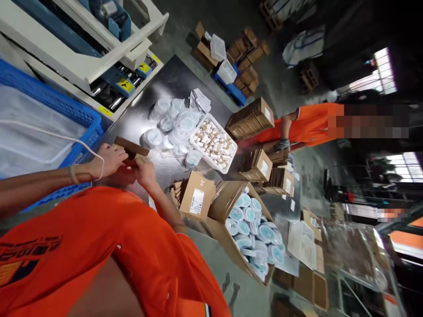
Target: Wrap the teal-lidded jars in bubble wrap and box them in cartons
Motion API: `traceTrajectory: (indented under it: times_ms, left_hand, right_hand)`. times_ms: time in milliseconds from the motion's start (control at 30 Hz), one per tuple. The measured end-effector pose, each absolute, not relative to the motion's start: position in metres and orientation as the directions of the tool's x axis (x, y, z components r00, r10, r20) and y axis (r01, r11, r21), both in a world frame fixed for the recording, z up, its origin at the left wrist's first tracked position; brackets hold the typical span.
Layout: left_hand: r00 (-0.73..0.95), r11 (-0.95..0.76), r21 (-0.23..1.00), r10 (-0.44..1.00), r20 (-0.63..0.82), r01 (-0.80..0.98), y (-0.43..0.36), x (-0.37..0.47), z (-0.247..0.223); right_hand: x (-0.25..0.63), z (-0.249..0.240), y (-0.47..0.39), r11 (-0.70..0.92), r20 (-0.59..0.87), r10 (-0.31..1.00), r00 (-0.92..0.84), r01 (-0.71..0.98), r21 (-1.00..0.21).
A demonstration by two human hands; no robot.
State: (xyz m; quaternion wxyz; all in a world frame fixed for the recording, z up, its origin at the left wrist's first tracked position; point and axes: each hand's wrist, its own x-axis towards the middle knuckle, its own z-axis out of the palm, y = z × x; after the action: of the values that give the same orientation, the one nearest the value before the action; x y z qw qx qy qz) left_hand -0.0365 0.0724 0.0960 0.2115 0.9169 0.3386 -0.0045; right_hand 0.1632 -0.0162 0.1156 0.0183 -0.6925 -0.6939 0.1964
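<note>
My left hand (110, 159), with a band at the wrist, has its fingers bent round one side of a small brown cardboard box (127, 145). At the near side of that box, my right hand (145, 171) grips its edge. The box is tilted above the near edge of the metal table (124, 125), and its lower part is hidden by my fingers. Beyond it lie several clear-wrapped round tubs (154, 138) and a white basket (230, 164) of small white and tan pieces. A labelled carton (197, 196) stands to the right.
A large open box (224, 200) holds several blue-and-white tubs. Bundled flat cartons (247, 119) stand farther along the table, near a person in orange (313, 125). The blue crate (79, 110) and a roller machine (66, 53) are at left.
</note>
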Motion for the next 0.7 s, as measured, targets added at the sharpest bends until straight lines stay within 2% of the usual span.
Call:
traceTrajectory:
  times_ms: [100, 200, 333, 400, 467, 567, 633, 700]
  left_hand:
    - [0.757, -0.692, 0.369, 0.652, -0.051, 0.620, 0.067, -0.031, 0.104]
    - [0.760, -0.673, 0.392, 0.639, -0.118, 0.627, 0.071, -0.026, 0.104]
    - [0.764, -0.615, 0.467, 0.588, -0.265, 0.636, 0.085, -0.025, 0.095]
    - [0.754, -0.582, 0.494, 0.588, -0.292, 0.645, 0.088, -0.025, 0.092]
    - [0.724, -0.556, 0.498, 0.645, -0.247, 0.665, 0.084, -0.025, 0.090]
    - [0.602, -0.476, 0.498, 0.789, -0.122, 0.725, 0.069, -0.028, 0.086]
    - [0.476, -0.376, 0.512, 0.876, -0.075, 0.772, 0.059, -0.033, 0.078]
    - [0.346, -0.228, 0.591, 0.933, -0.094, 0.774, 0.057, -0.036, 0.068]
  right_hand:
    - [0.171, 0.122, -0.006, 0.003, -0.272, 0.957, -0.102, 0.940, -0.342]
    - [0.172, 0.120, 0.000, 0.016, -0.368, 0.920, -0.133, 0.953, -0.304]
    - [0.167, 0.120, -0.004, 0.047, -0.390, 0.907, -0.160, 0.958, -0.282]
    - [0.166, 0.128, -0.003, 0.038, -0.414, 0.897, -0.154, 0.960, -0.276]
    - [0.167, 0.139, 0.006, 0.023, -0.353, 0.928, -0.119, 0.964, -0.264]
    - [0.163, 0.145, 0.022, 0.001, -0.183, 0.982, -0.044, 0.973, -0.229]
    - [0.153, 0.135, 0.025, -0.027, -0.234, 0.972, -0.020, 0.979, -0.200]
    - [0.141, 0.118, 0.017, -0.034, -0.333, 0.943, -0.025, 0.985, -0.170]
